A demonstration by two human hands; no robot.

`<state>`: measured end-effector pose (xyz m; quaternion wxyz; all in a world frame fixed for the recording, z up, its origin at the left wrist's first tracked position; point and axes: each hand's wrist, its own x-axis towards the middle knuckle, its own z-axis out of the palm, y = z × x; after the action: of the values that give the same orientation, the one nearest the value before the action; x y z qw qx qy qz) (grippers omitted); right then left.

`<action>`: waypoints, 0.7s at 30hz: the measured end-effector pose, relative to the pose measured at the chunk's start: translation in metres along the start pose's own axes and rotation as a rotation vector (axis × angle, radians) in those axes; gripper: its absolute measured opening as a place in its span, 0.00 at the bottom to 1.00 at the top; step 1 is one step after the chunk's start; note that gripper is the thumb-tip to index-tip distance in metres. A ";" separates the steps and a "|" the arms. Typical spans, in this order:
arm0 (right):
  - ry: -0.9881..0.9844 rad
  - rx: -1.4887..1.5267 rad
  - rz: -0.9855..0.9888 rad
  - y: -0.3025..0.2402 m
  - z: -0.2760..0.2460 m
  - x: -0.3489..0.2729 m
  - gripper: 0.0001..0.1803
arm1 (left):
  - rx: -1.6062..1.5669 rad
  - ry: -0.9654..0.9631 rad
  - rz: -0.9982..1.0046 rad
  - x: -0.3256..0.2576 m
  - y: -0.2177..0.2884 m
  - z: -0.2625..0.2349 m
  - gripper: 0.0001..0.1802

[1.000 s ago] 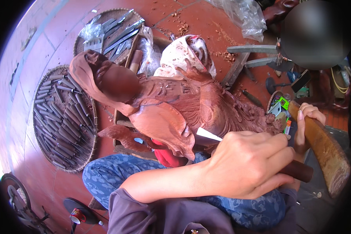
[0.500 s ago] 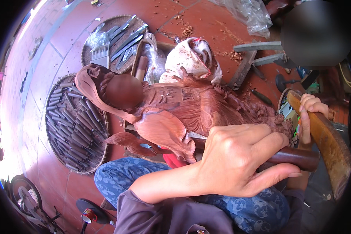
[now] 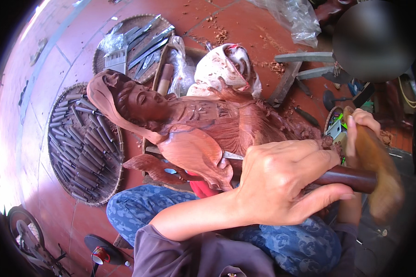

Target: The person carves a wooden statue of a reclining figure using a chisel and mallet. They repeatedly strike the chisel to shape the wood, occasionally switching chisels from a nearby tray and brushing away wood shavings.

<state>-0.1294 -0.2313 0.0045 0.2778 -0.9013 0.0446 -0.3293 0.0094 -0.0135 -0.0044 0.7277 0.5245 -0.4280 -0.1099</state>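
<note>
A reddish-brown carved wooden statue [image 3: 203, 113] of a draped figure lies on its back across the middle, head toward the left. My left hand [image 3: 284, 177] is wrapped round the dark handle of a chisel [image 3: 353, 179], thumb stretched along it. Its metal blade tip touches the edge of the pale carved sleeve. In my right hand [image 3: 365, 123] is a yellowish wooden mallet [image 3: 381, 171], blurred by motion, its side against or very near the chisel's butt end. Part of the chisel is hidden beneath my left hand.
A round basket [image 3: 120, 152] of many dark-handled tools stands at left, another basket [image 3: 97, 57] with flat metal blades behind it. A white cloth bundle [image 3: 219, 69] sits beyond the statue. Clear plastic [image 3: 293, 18] and wood shavings lie farther back. A cup [image 3: 99, 255] is at lower left.
The mallet has swung left toward the chisel's butt end, my right hand moving with it. My left hand and the chisel stay nearly in place on the statue.
</note>
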 end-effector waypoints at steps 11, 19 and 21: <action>0.007 0.024 0.143 0.038 0.009 -0.008 0.14 | 0.126 -0.050 -0.087 0.006 -0.006 0.005 0.19; 0.047 0.056 0.206 0.045 0.026 -0.006 0.10 | 0.169 -0.027 -0.136 0.009 -0.008 0.005 0.18; -0.043 -0.203 0.168 0.050 0.022 -0.008 0.12 | 0.155 -0.002 -0.107 0.012 -0.008 0.003 0.18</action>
<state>-0.1169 -0.2608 -0.0408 0.2125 -0.9247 0.1474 -0.2793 0.0170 -0.0262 -0.0050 0.6776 0.6014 -0.4072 -0.1157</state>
